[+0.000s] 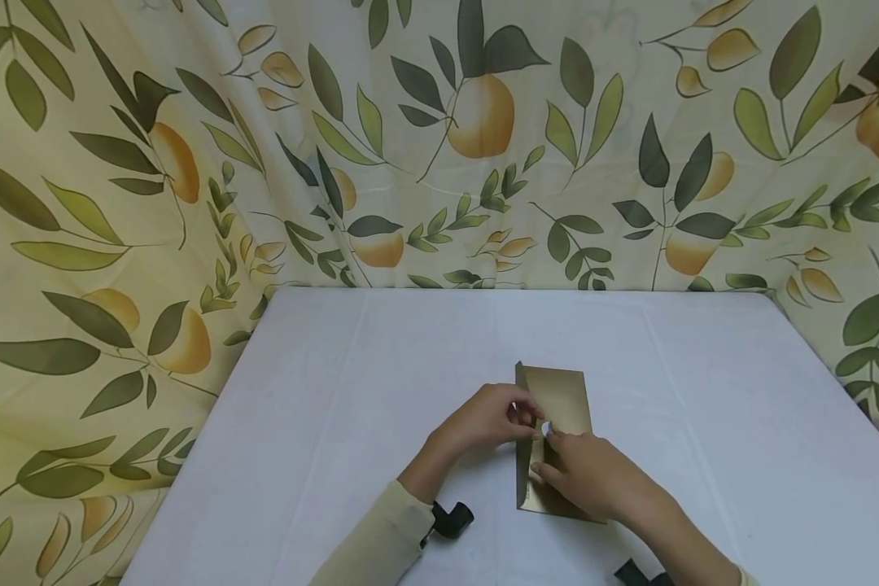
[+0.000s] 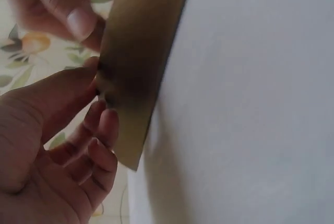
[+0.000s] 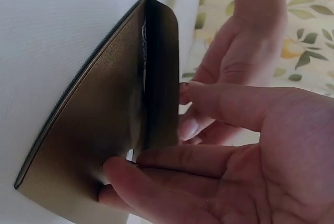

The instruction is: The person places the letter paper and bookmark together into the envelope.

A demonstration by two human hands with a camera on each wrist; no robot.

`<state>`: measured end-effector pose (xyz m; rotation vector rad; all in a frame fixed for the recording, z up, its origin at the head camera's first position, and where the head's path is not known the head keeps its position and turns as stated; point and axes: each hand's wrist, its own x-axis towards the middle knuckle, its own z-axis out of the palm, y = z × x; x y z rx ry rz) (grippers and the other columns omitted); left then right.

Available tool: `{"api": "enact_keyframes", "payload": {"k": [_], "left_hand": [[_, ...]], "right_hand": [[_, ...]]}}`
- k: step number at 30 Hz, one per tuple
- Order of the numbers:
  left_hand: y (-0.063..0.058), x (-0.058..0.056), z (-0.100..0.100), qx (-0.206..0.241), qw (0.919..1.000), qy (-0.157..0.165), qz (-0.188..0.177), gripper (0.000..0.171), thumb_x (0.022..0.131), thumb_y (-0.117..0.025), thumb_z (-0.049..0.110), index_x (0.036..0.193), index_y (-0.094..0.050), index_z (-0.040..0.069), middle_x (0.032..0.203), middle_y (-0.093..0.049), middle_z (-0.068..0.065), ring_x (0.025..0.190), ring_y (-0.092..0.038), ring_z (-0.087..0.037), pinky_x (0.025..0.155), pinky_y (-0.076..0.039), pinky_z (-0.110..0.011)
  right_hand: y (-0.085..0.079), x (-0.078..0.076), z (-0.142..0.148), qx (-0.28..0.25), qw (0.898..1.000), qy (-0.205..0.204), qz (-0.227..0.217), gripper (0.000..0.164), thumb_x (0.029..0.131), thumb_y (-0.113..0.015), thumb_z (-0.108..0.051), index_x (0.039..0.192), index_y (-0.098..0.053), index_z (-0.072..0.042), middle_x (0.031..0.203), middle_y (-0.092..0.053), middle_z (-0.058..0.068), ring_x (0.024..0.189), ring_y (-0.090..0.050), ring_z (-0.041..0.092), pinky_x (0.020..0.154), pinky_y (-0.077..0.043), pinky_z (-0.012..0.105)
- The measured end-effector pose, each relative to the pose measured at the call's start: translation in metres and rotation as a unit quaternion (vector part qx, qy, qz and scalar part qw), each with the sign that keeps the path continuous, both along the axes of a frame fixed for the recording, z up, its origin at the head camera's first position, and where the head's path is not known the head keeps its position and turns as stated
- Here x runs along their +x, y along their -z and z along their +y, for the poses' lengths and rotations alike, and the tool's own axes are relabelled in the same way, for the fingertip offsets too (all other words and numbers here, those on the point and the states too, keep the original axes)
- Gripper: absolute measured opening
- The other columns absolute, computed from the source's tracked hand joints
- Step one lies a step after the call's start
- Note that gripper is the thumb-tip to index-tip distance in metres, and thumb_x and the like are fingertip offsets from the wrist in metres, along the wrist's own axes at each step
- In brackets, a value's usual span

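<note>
A gold-brown paper envelope [image 1: 557, 391] lies on the white table, its long left flap [image 3: 163, 72] folded partly up. My left hand [image 1: 494, 419] pinches the flap's edge between thumb and fingertips, as the left wrist view shows. From the other side my right hand [image 1: 593, 472] holds the flap, thumb at its outer edge and fingers at the inner face and opening. A small white spot [image 1: 546, 428] shows between the hands; what it is cannot be told. The right fingers partly hide the opening [image 3: 144, 57].
A white cloth [image 1: 381, 366] covers the table around the envelope. Behind and beside it hangs a fruit-and-leaf patterned curtain [image 1: 249, 146]. Black wrist camera parts [image 1: 454, 521] sit by the left sleeve [image 1: 381, 537].
</note>
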<state>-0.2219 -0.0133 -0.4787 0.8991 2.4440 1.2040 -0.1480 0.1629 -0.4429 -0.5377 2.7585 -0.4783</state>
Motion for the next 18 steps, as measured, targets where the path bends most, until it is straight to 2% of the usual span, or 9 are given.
{"api": "enact_keyframes", "payload": {"k": [3,6,9,14,18], "left_hand": [[0.004,0.005,0.005,-0.029,0.9992,0.006,0.026,0.025,0.081,-0.075,0.013,0.106,-0.071,0.014,0.09,-0.055,0.009,0.08,-0.051,-0.003,0.066,-0.043,-0.013],[0.008,0.011,0.009,-0.057,0.9972,0.008,0.047,0.031,0.083,-0.074,0.015,0.114,-0.07,0.016,0.096,-0.05,0.008,0.086,-0.048,-0.005,0.068,-0.04,-0.012],[0.009,0.016,0.012,-0.068,0.9963,-0.004,0.053,0.034,0.083,-0.072,0.015,0.117,-0.068,0.016,0.099,-0.05,0.008,0.087,-0.048,-0.005,0.07,-0.04,-0.012],[0.008,0.02,0.013,-0.077,0.9942,-0.044,0.061,0.041,0.08,-0.077,0.022,0.118,-0.063,0.015,0.103,-0.053,0.008,0.089,-0.05,-0.004,0.074,-0.041,-0.015],[0.008,0.02,0.014,-0.085,0.9927,-0.056,0.065,0.039,0.078,-0.078,0.027,0.113,-0.064,0.017,0.101,-0.053,0.009,0.089,-0.05,-0.003,0.075,-0.041,-0.016]], "right_hand": [[-0.001,0.0,0.001,-0.017,1.0,0.002,-0.008,0.033,0.092,-0.06,-0.034,0.107,-0.062,-0.004,0.083,-0.062,0.003,0.071,-0.059,0.019,0.063,-0.048,0.039],[-0.002,0.001,0.002,-0.034,0.999,0.0,-0.011,0.015,0.094,-0.058,-0.028,0.09,-0.059,-0.014,0.066,-0.049,-0.006,0.059,-0.046,0.012,0.057,-0.04,0.032],[-0.004,0.001,0.003,-0.045,0.999,-0.007,-0.01,0.015,0.095,-0.057,-0.027,0.084,-0.056,-0.017,0.064,-0.046,-0.007,0.058,-0.044,0.01,0.056,-0.039,0.03],[-0.004,0.001,0.005,-0.054,0.998,-0.016,-0.002,0.014,0.094,-0.058,-0.027,0.085,-0.057,-0.017,0.065,-0.046,-0.008,0.059,-0.044,0.01,0.056,-0.038,0.029],[-0.004,0.0,0.006,-0.056,0.998,-0.013,-0.005,0.013,0.094,-0.058,-0.027,0.086,-0.059,-0.017,0.067,-0.047,-0.009,0.059,-0.044,0.01,0.057,-0.038,0.03]]}}
